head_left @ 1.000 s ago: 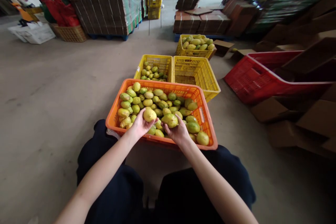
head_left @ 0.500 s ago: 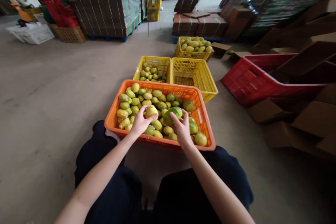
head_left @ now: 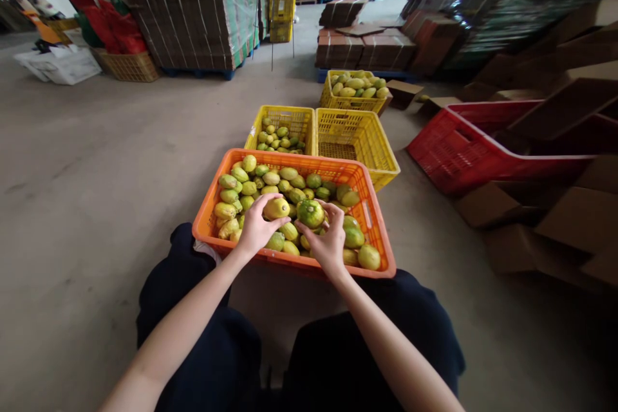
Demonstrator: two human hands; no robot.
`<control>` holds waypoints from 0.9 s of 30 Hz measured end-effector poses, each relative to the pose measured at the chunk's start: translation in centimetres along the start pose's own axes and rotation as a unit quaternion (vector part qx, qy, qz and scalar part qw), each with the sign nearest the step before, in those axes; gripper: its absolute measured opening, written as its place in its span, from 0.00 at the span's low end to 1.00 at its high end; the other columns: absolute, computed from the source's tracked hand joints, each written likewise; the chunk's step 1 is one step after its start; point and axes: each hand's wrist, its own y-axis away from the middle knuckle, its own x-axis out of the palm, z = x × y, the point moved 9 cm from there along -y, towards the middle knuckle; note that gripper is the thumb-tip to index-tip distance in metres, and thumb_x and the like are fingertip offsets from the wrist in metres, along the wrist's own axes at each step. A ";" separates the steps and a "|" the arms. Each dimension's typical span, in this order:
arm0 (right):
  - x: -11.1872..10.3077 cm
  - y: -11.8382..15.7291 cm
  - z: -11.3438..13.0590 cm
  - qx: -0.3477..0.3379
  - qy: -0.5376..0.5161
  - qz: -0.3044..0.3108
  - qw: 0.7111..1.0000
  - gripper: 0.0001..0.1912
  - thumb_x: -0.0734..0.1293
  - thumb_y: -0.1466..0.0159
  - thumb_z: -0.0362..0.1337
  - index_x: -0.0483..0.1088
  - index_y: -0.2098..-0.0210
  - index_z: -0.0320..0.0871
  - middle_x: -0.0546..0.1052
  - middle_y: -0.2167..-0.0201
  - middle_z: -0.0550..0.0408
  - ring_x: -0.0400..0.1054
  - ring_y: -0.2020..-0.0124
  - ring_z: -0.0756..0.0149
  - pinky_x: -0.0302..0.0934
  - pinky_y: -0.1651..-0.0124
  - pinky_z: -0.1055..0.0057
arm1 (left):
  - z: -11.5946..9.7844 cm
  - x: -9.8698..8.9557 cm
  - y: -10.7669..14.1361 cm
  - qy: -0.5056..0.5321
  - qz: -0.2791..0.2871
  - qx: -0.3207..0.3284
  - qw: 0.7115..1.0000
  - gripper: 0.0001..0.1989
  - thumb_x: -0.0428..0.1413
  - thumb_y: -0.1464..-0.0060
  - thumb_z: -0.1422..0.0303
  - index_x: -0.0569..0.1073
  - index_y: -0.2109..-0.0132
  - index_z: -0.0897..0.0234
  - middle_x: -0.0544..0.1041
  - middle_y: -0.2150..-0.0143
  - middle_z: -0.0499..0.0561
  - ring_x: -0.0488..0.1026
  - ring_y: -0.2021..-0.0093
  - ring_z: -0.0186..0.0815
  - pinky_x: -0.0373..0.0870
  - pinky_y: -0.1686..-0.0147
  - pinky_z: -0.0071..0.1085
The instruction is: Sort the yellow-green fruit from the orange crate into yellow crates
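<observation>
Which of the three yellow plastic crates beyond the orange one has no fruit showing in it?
The right-hand yellow plastic crate of the side-by-side pair; its slatted bottom shows bare, while its left neighbour and the farther crate hold fruit.

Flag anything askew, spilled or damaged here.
Cardboard boxes lie jumbled beside the red crate, and a carton slants over its rim, looking untidy. No spill visible around the orange crate; bruising on fruit can't be judged.

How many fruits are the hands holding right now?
2: a yellow fruit in the left hand and a greener fruit in the right hand, both over the orange crate. I see no third, though fingers could hide one.
</observation>
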 end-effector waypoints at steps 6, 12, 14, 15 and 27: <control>-0.1 0.0 0.4 -0.021 0.012 0.001 1.000 0.30 0.76 0.46 0.42 0.61 0.49 0.49 0.74 0.48 0.46 0.70 0.46 0.54 0.67 0.47 0.54 | -0.9 0.0 0.0 -0.026 -0.003 0.038 0.999 0.21 0.68 0.54 0.66 0.75 0.52 0.60 0.77 0.48 0.56 0.73 0.46 0.45 0.68 0.44 0.41; -0.1 0.1 0.5 -0.026 0.012 0.004 1.000 0.30 0.76 0.46 0.41 0.61 0.49 0.49 0.74 0.47 0.46 0.70 0.45 0.53 0.66 0.45 0.52 | -0.2 0.2 -0.2 -0.012 0.007 0.019 1.000 0.22 0.68 0.56 0.65 0.75 0.52 0.61 0.77 0.49 0.56 0.73 0.47 0.45 0.68 0.44 0.41; 0.0 0.1 0.4 -0.021 0.009 0.003 1.000 0.30 0.76 0.46 0.41 0.62 0.49 0.49 0.74 0.47 0.46 0.70 0.46 0.53 0.66 0.45 0.52 | 0.3 0.1 -0.4 0.014 0.007 -0.008 1.000 0.23 0.68 0.57 0.64 0.75 0.52 0.62 0.77 0.49 0.57 0.74 0.47 0.45 0.69 0.44 0.41; 0.0 0.1 0.3 -0.014 0.003 0.002 1.000 0.30 0.76 0.47 0.41 0.62 0.50 0.49 0.74 0.47 0.47 0.70 0.46 0.53 0.66 0.46 0.52 | 0.5 0.1 -0.5 0.025 0.006 -0.021 0.999 0.24 0.68 0.58 0.64 0.75 0.52 0.62 0.77 0.49 0.57 0.74 0.47 0.45 0.69 0.45 0.41; 2.6 1.6 -3.8 0.378 -0.314 0.047 0.870 0.24 0.77 0.56 0.41 0.66 0.63 0.47 0.78 0.66 0.59 0.75 0.65 0.60 0.72 0.64 0.63 | 2.0 0.0 0.3 0.305 -0.004 -0.230 0.924 0.22 0.66 0.56 0.64 0.69 0.55 0.61 0.78 0.52 0.54 0.76 0.49 0.46 0.77 0.55 0.40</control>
